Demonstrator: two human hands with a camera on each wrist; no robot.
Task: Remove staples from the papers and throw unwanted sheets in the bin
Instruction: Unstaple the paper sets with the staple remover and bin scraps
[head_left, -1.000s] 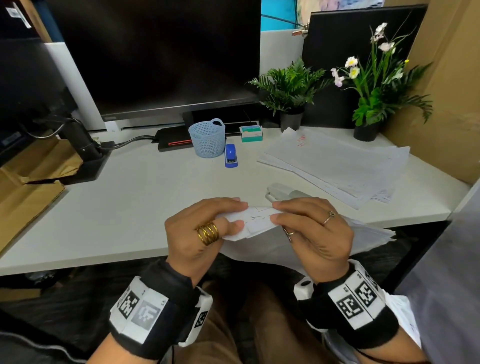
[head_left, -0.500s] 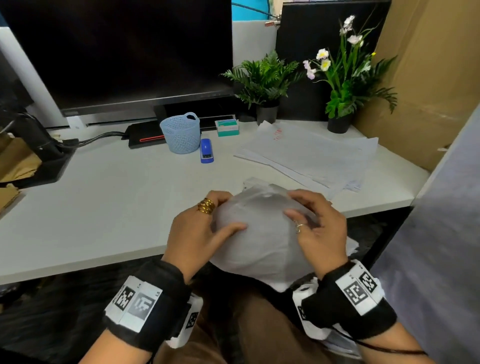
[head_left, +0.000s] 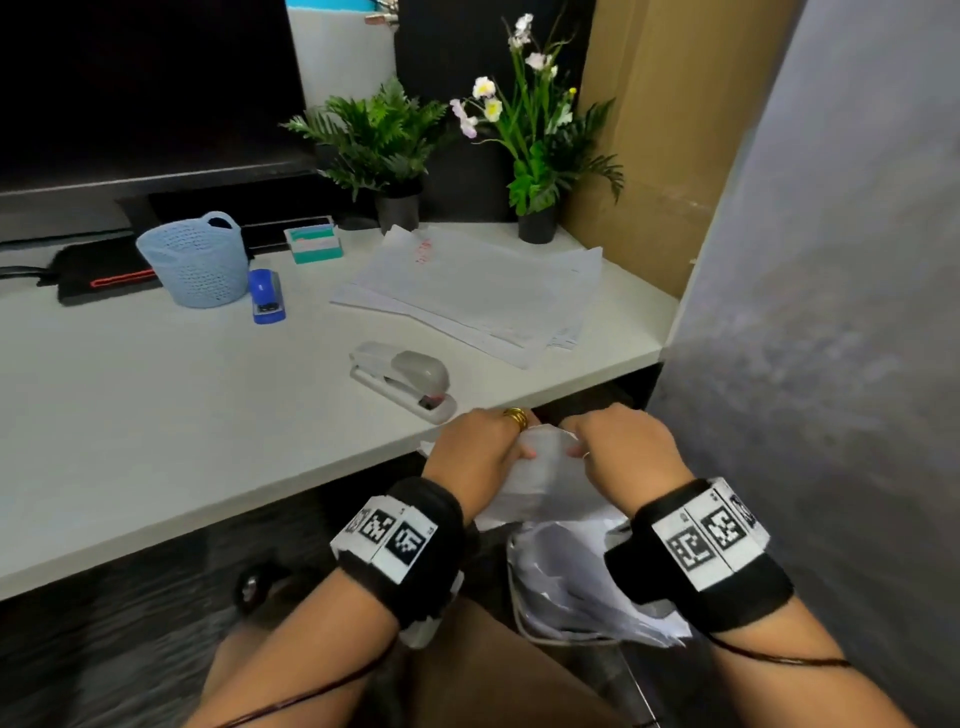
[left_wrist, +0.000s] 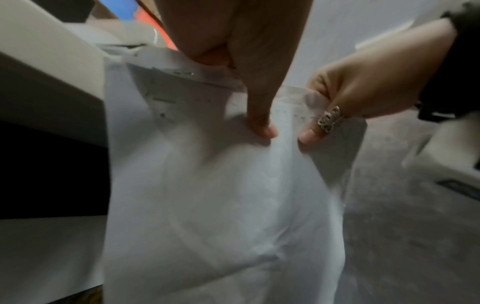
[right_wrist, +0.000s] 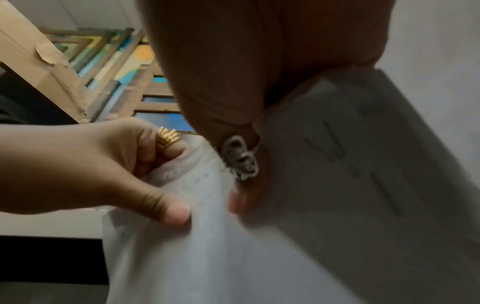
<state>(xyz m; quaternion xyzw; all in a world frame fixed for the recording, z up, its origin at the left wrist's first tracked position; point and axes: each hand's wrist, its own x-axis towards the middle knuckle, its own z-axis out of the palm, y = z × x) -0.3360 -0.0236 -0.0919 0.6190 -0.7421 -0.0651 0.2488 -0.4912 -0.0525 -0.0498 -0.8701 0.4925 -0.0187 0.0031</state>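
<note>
With both my left hand (head_left: 480, 452) and right hand (head_left: 621, 449) pinching the sheet (head_left: 550, 478) above the bin (head_left: 566, 587), an uneven release could drop it beside the rim.

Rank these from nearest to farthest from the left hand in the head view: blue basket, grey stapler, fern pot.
From the left hand:
1. Grey stapler, lying on the desk just beyond the hand.
2. Blue basket, farther back on the left.
3. Fern pot, at the desk's back edge.

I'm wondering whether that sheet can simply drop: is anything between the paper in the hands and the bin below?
Nothing visible: both hands grip the sheet past the desk edge, directly above the bin, which already holds crumpled paper.
</note>
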